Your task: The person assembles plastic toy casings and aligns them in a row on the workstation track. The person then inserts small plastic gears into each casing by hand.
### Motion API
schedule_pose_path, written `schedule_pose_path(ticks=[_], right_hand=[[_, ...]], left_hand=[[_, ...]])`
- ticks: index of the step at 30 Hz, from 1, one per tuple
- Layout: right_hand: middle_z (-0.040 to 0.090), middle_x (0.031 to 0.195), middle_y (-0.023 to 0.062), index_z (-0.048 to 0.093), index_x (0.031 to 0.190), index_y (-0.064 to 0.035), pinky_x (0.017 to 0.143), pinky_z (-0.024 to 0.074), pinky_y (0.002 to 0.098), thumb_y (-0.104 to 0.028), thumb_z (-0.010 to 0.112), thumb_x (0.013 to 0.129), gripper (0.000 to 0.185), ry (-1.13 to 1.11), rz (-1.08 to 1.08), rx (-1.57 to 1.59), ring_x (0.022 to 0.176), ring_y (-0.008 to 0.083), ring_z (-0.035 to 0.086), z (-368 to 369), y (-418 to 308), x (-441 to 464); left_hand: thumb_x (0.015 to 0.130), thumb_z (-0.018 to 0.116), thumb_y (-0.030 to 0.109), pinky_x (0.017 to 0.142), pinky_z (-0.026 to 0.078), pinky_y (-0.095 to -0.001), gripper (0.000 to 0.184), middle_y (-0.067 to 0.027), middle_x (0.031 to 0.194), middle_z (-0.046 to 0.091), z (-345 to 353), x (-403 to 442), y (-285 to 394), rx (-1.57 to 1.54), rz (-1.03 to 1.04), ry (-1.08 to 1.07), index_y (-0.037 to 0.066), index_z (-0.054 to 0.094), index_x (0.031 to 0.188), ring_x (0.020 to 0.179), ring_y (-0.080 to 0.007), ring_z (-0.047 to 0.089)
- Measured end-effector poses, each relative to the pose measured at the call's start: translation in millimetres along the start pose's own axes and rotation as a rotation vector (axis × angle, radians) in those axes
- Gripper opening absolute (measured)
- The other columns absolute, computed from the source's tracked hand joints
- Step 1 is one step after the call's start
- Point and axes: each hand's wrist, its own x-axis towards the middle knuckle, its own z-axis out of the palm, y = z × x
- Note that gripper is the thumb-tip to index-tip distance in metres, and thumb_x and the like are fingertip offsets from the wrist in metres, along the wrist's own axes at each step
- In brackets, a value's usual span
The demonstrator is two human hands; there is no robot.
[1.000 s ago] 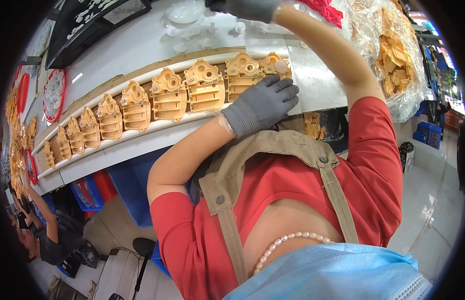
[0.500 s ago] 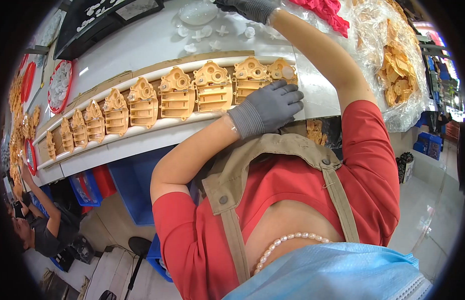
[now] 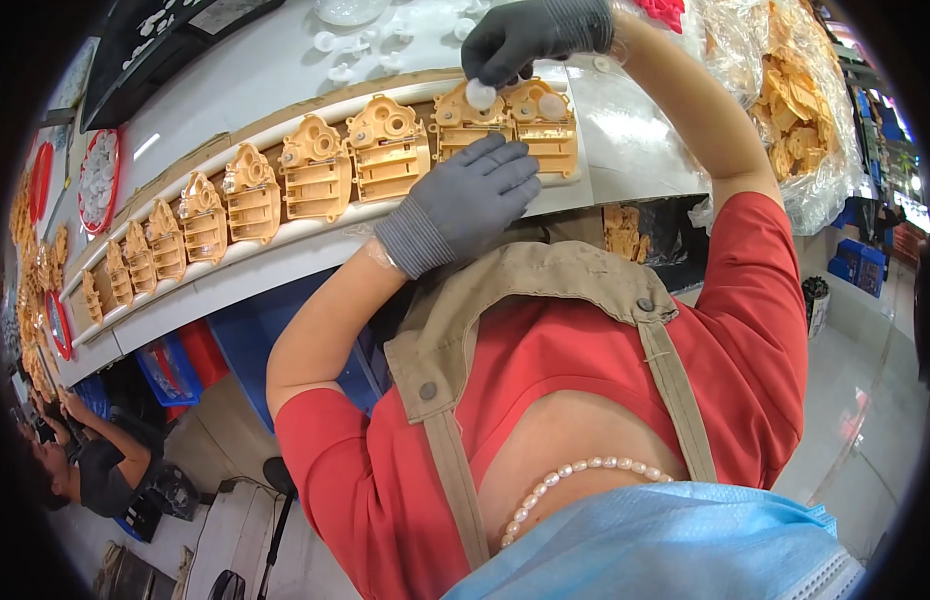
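Observation:
A row of orange plastic housings (image 3: 390,145) lies in a long white-edged tray (image 3: 370,210). My left hand (image 3: 470,198), in a grey glove, lies flat over the lower part of the second housing from the right, its fingers stretched out. Above it, my gloved right hand (image 3: 515,42) pinches a small white round part (image 3: 480,95) at the upper part of that same housing. Another pale round piece (image 3: 552,106) sits on the rightmost housing (image 3: 545,140).
Loose white parts (image 3: 360,42) and a clear dish (image 3: 350,8) lie behind the tray. A plastic bag of orange pieces (image 3: 790,120) stands at right. A red-rimmed basket (image 3: 100,180) is at left; a co-worker (image 3: 95,460) is at lower left. Blue bins (image 3: 250,340) sit below the table.
My right hand has come down from the loose white parts to the second housing from the right, with a white part now visible in its fingers. My left hand has shifted left from the rightmost housing.

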Motion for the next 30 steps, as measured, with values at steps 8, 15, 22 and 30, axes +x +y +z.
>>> schedule_pose_path(ticks=[8, 15, 22, 30], right_hand=[[0.063, 0.064, -0.0003, 0.072, 0.085, -0.0032, 0.053, 0.0432, 0.0284, -0.027, 0.068, 0.078, 0.025, 0.197, 0.166, -0.311, 0.056, 0.0093, 0.052, 18, -14, -1], [0.068, 0.073, 0.0130, 0.071, 0.089, -0.0028, 0.064, 0.0492, 0.0371, -0.034, 0.069, 0.078, 0.033, 0.384, 0.120, -0.469, 0.064, 0.0208, 0.063, 32, -17, -9], [0.065, 0.096, 0.0200, 0.066, 0.105, -0.0055, 0.077, 0.0504, 0.0443, -0.032, 0.068, 0.081, 0.036, 0.786, -0.144, -0.798, 0.090, 0.0383, 0.064, 13, -3, -1], [0.067, 0.084, 0.0168, 0.067, 0.100, -0.0082, 0.068, 0.0494, 0.0435, -0.025, 0.073, 0.076, 0.030, 0.610, 0.142, -0.837, 0.079, 0.0338, 0.065, -18, -9, 18]], left_hand=[[0.083, 0.065, 0.019, 0.108, 0.039, -0.0408, 0.033, -0.0080, 0.122, 0.059, 4, 4, 4, 0.006, -0.070, -0.017, 0.008, 0.059, 0.114, 0.123, -0.0251, 0.052], [0.083, 0.065, 0.018, 0.108, 0.039, -0.0407, 0.033, -0.0084, 0.122, 0.058, 7, 2, 3, -0.003, -0.061, 0.004, 0.007, 0.060, 0.113, 0.124, -0.0251, 0.051], [0.083, 0.065, 0.018, 0.109, 0.036, -0.0406, 0.034, -0.0100, 0.121, 0.058, 5, 1, 4, -0.027, -0.066, 0.014, 0.006, 0.058, 0.114, 0.123, -0.0261, 0.051], [0.084, 0.065, 0.019, 0.107, 0.039, -0.0430, 0.032, -0.0127, 0.122, 0.058, -3, 3, 1, -0.194, -0.081, 0.076, 0.006, 0.059, 0.113, 0.121, -0.0303, 0.053]])
